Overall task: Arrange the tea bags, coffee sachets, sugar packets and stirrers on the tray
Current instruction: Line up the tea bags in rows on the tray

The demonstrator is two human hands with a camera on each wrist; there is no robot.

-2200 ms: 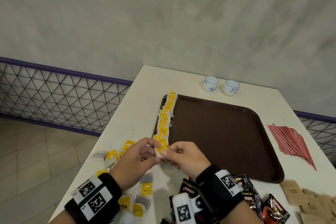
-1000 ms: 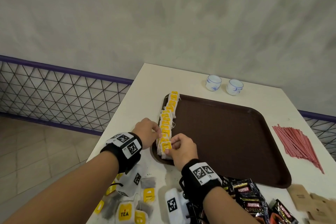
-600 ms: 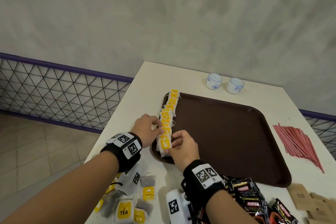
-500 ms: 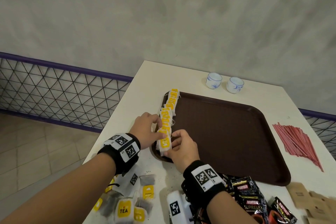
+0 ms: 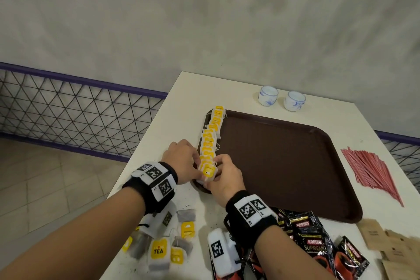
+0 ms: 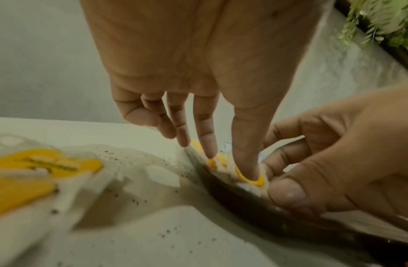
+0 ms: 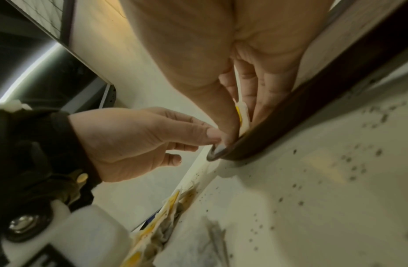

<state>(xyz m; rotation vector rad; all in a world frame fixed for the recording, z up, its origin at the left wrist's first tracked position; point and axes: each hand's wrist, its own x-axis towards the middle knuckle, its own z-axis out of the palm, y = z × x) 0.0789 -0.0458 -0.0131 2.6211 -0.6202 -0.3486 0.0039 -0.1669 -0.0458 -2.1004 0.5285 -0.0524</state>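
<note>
A row of white tea bags (image 5: 210,141) with yellow tags runs along the left edge of the brown tray (image 5: 284,166). Both hands meet at its near end. My right hand (image 5: 223,175) pinches the nearest tea bag (image 5: 208,171) between thumb and fingers; the right wrist view shows that tea bag (image 7: 244,119) just above the tray rim (image 7: 289,117). My left hand (image 5: 184,161) is on the row's left side. Its straight fingers (image 6: 207,144) press on the yellow tags (image 6: 255,180), and it holds nothing.
Loose tea bags (image 5: 163,250) lie on the white table under my left forearm. Black coffee sachets (image 5: 313,241) and brown sugar packets (image 5: 391,241) lie near right. Red stirrers (image 5: 372,170) lie right of the tray. Two cups (image 5: 268,95) stand behind it.
Both hands carried a tea bag from in front of the tray to its near left corner. They now hold it against the near end of the row.
</note>
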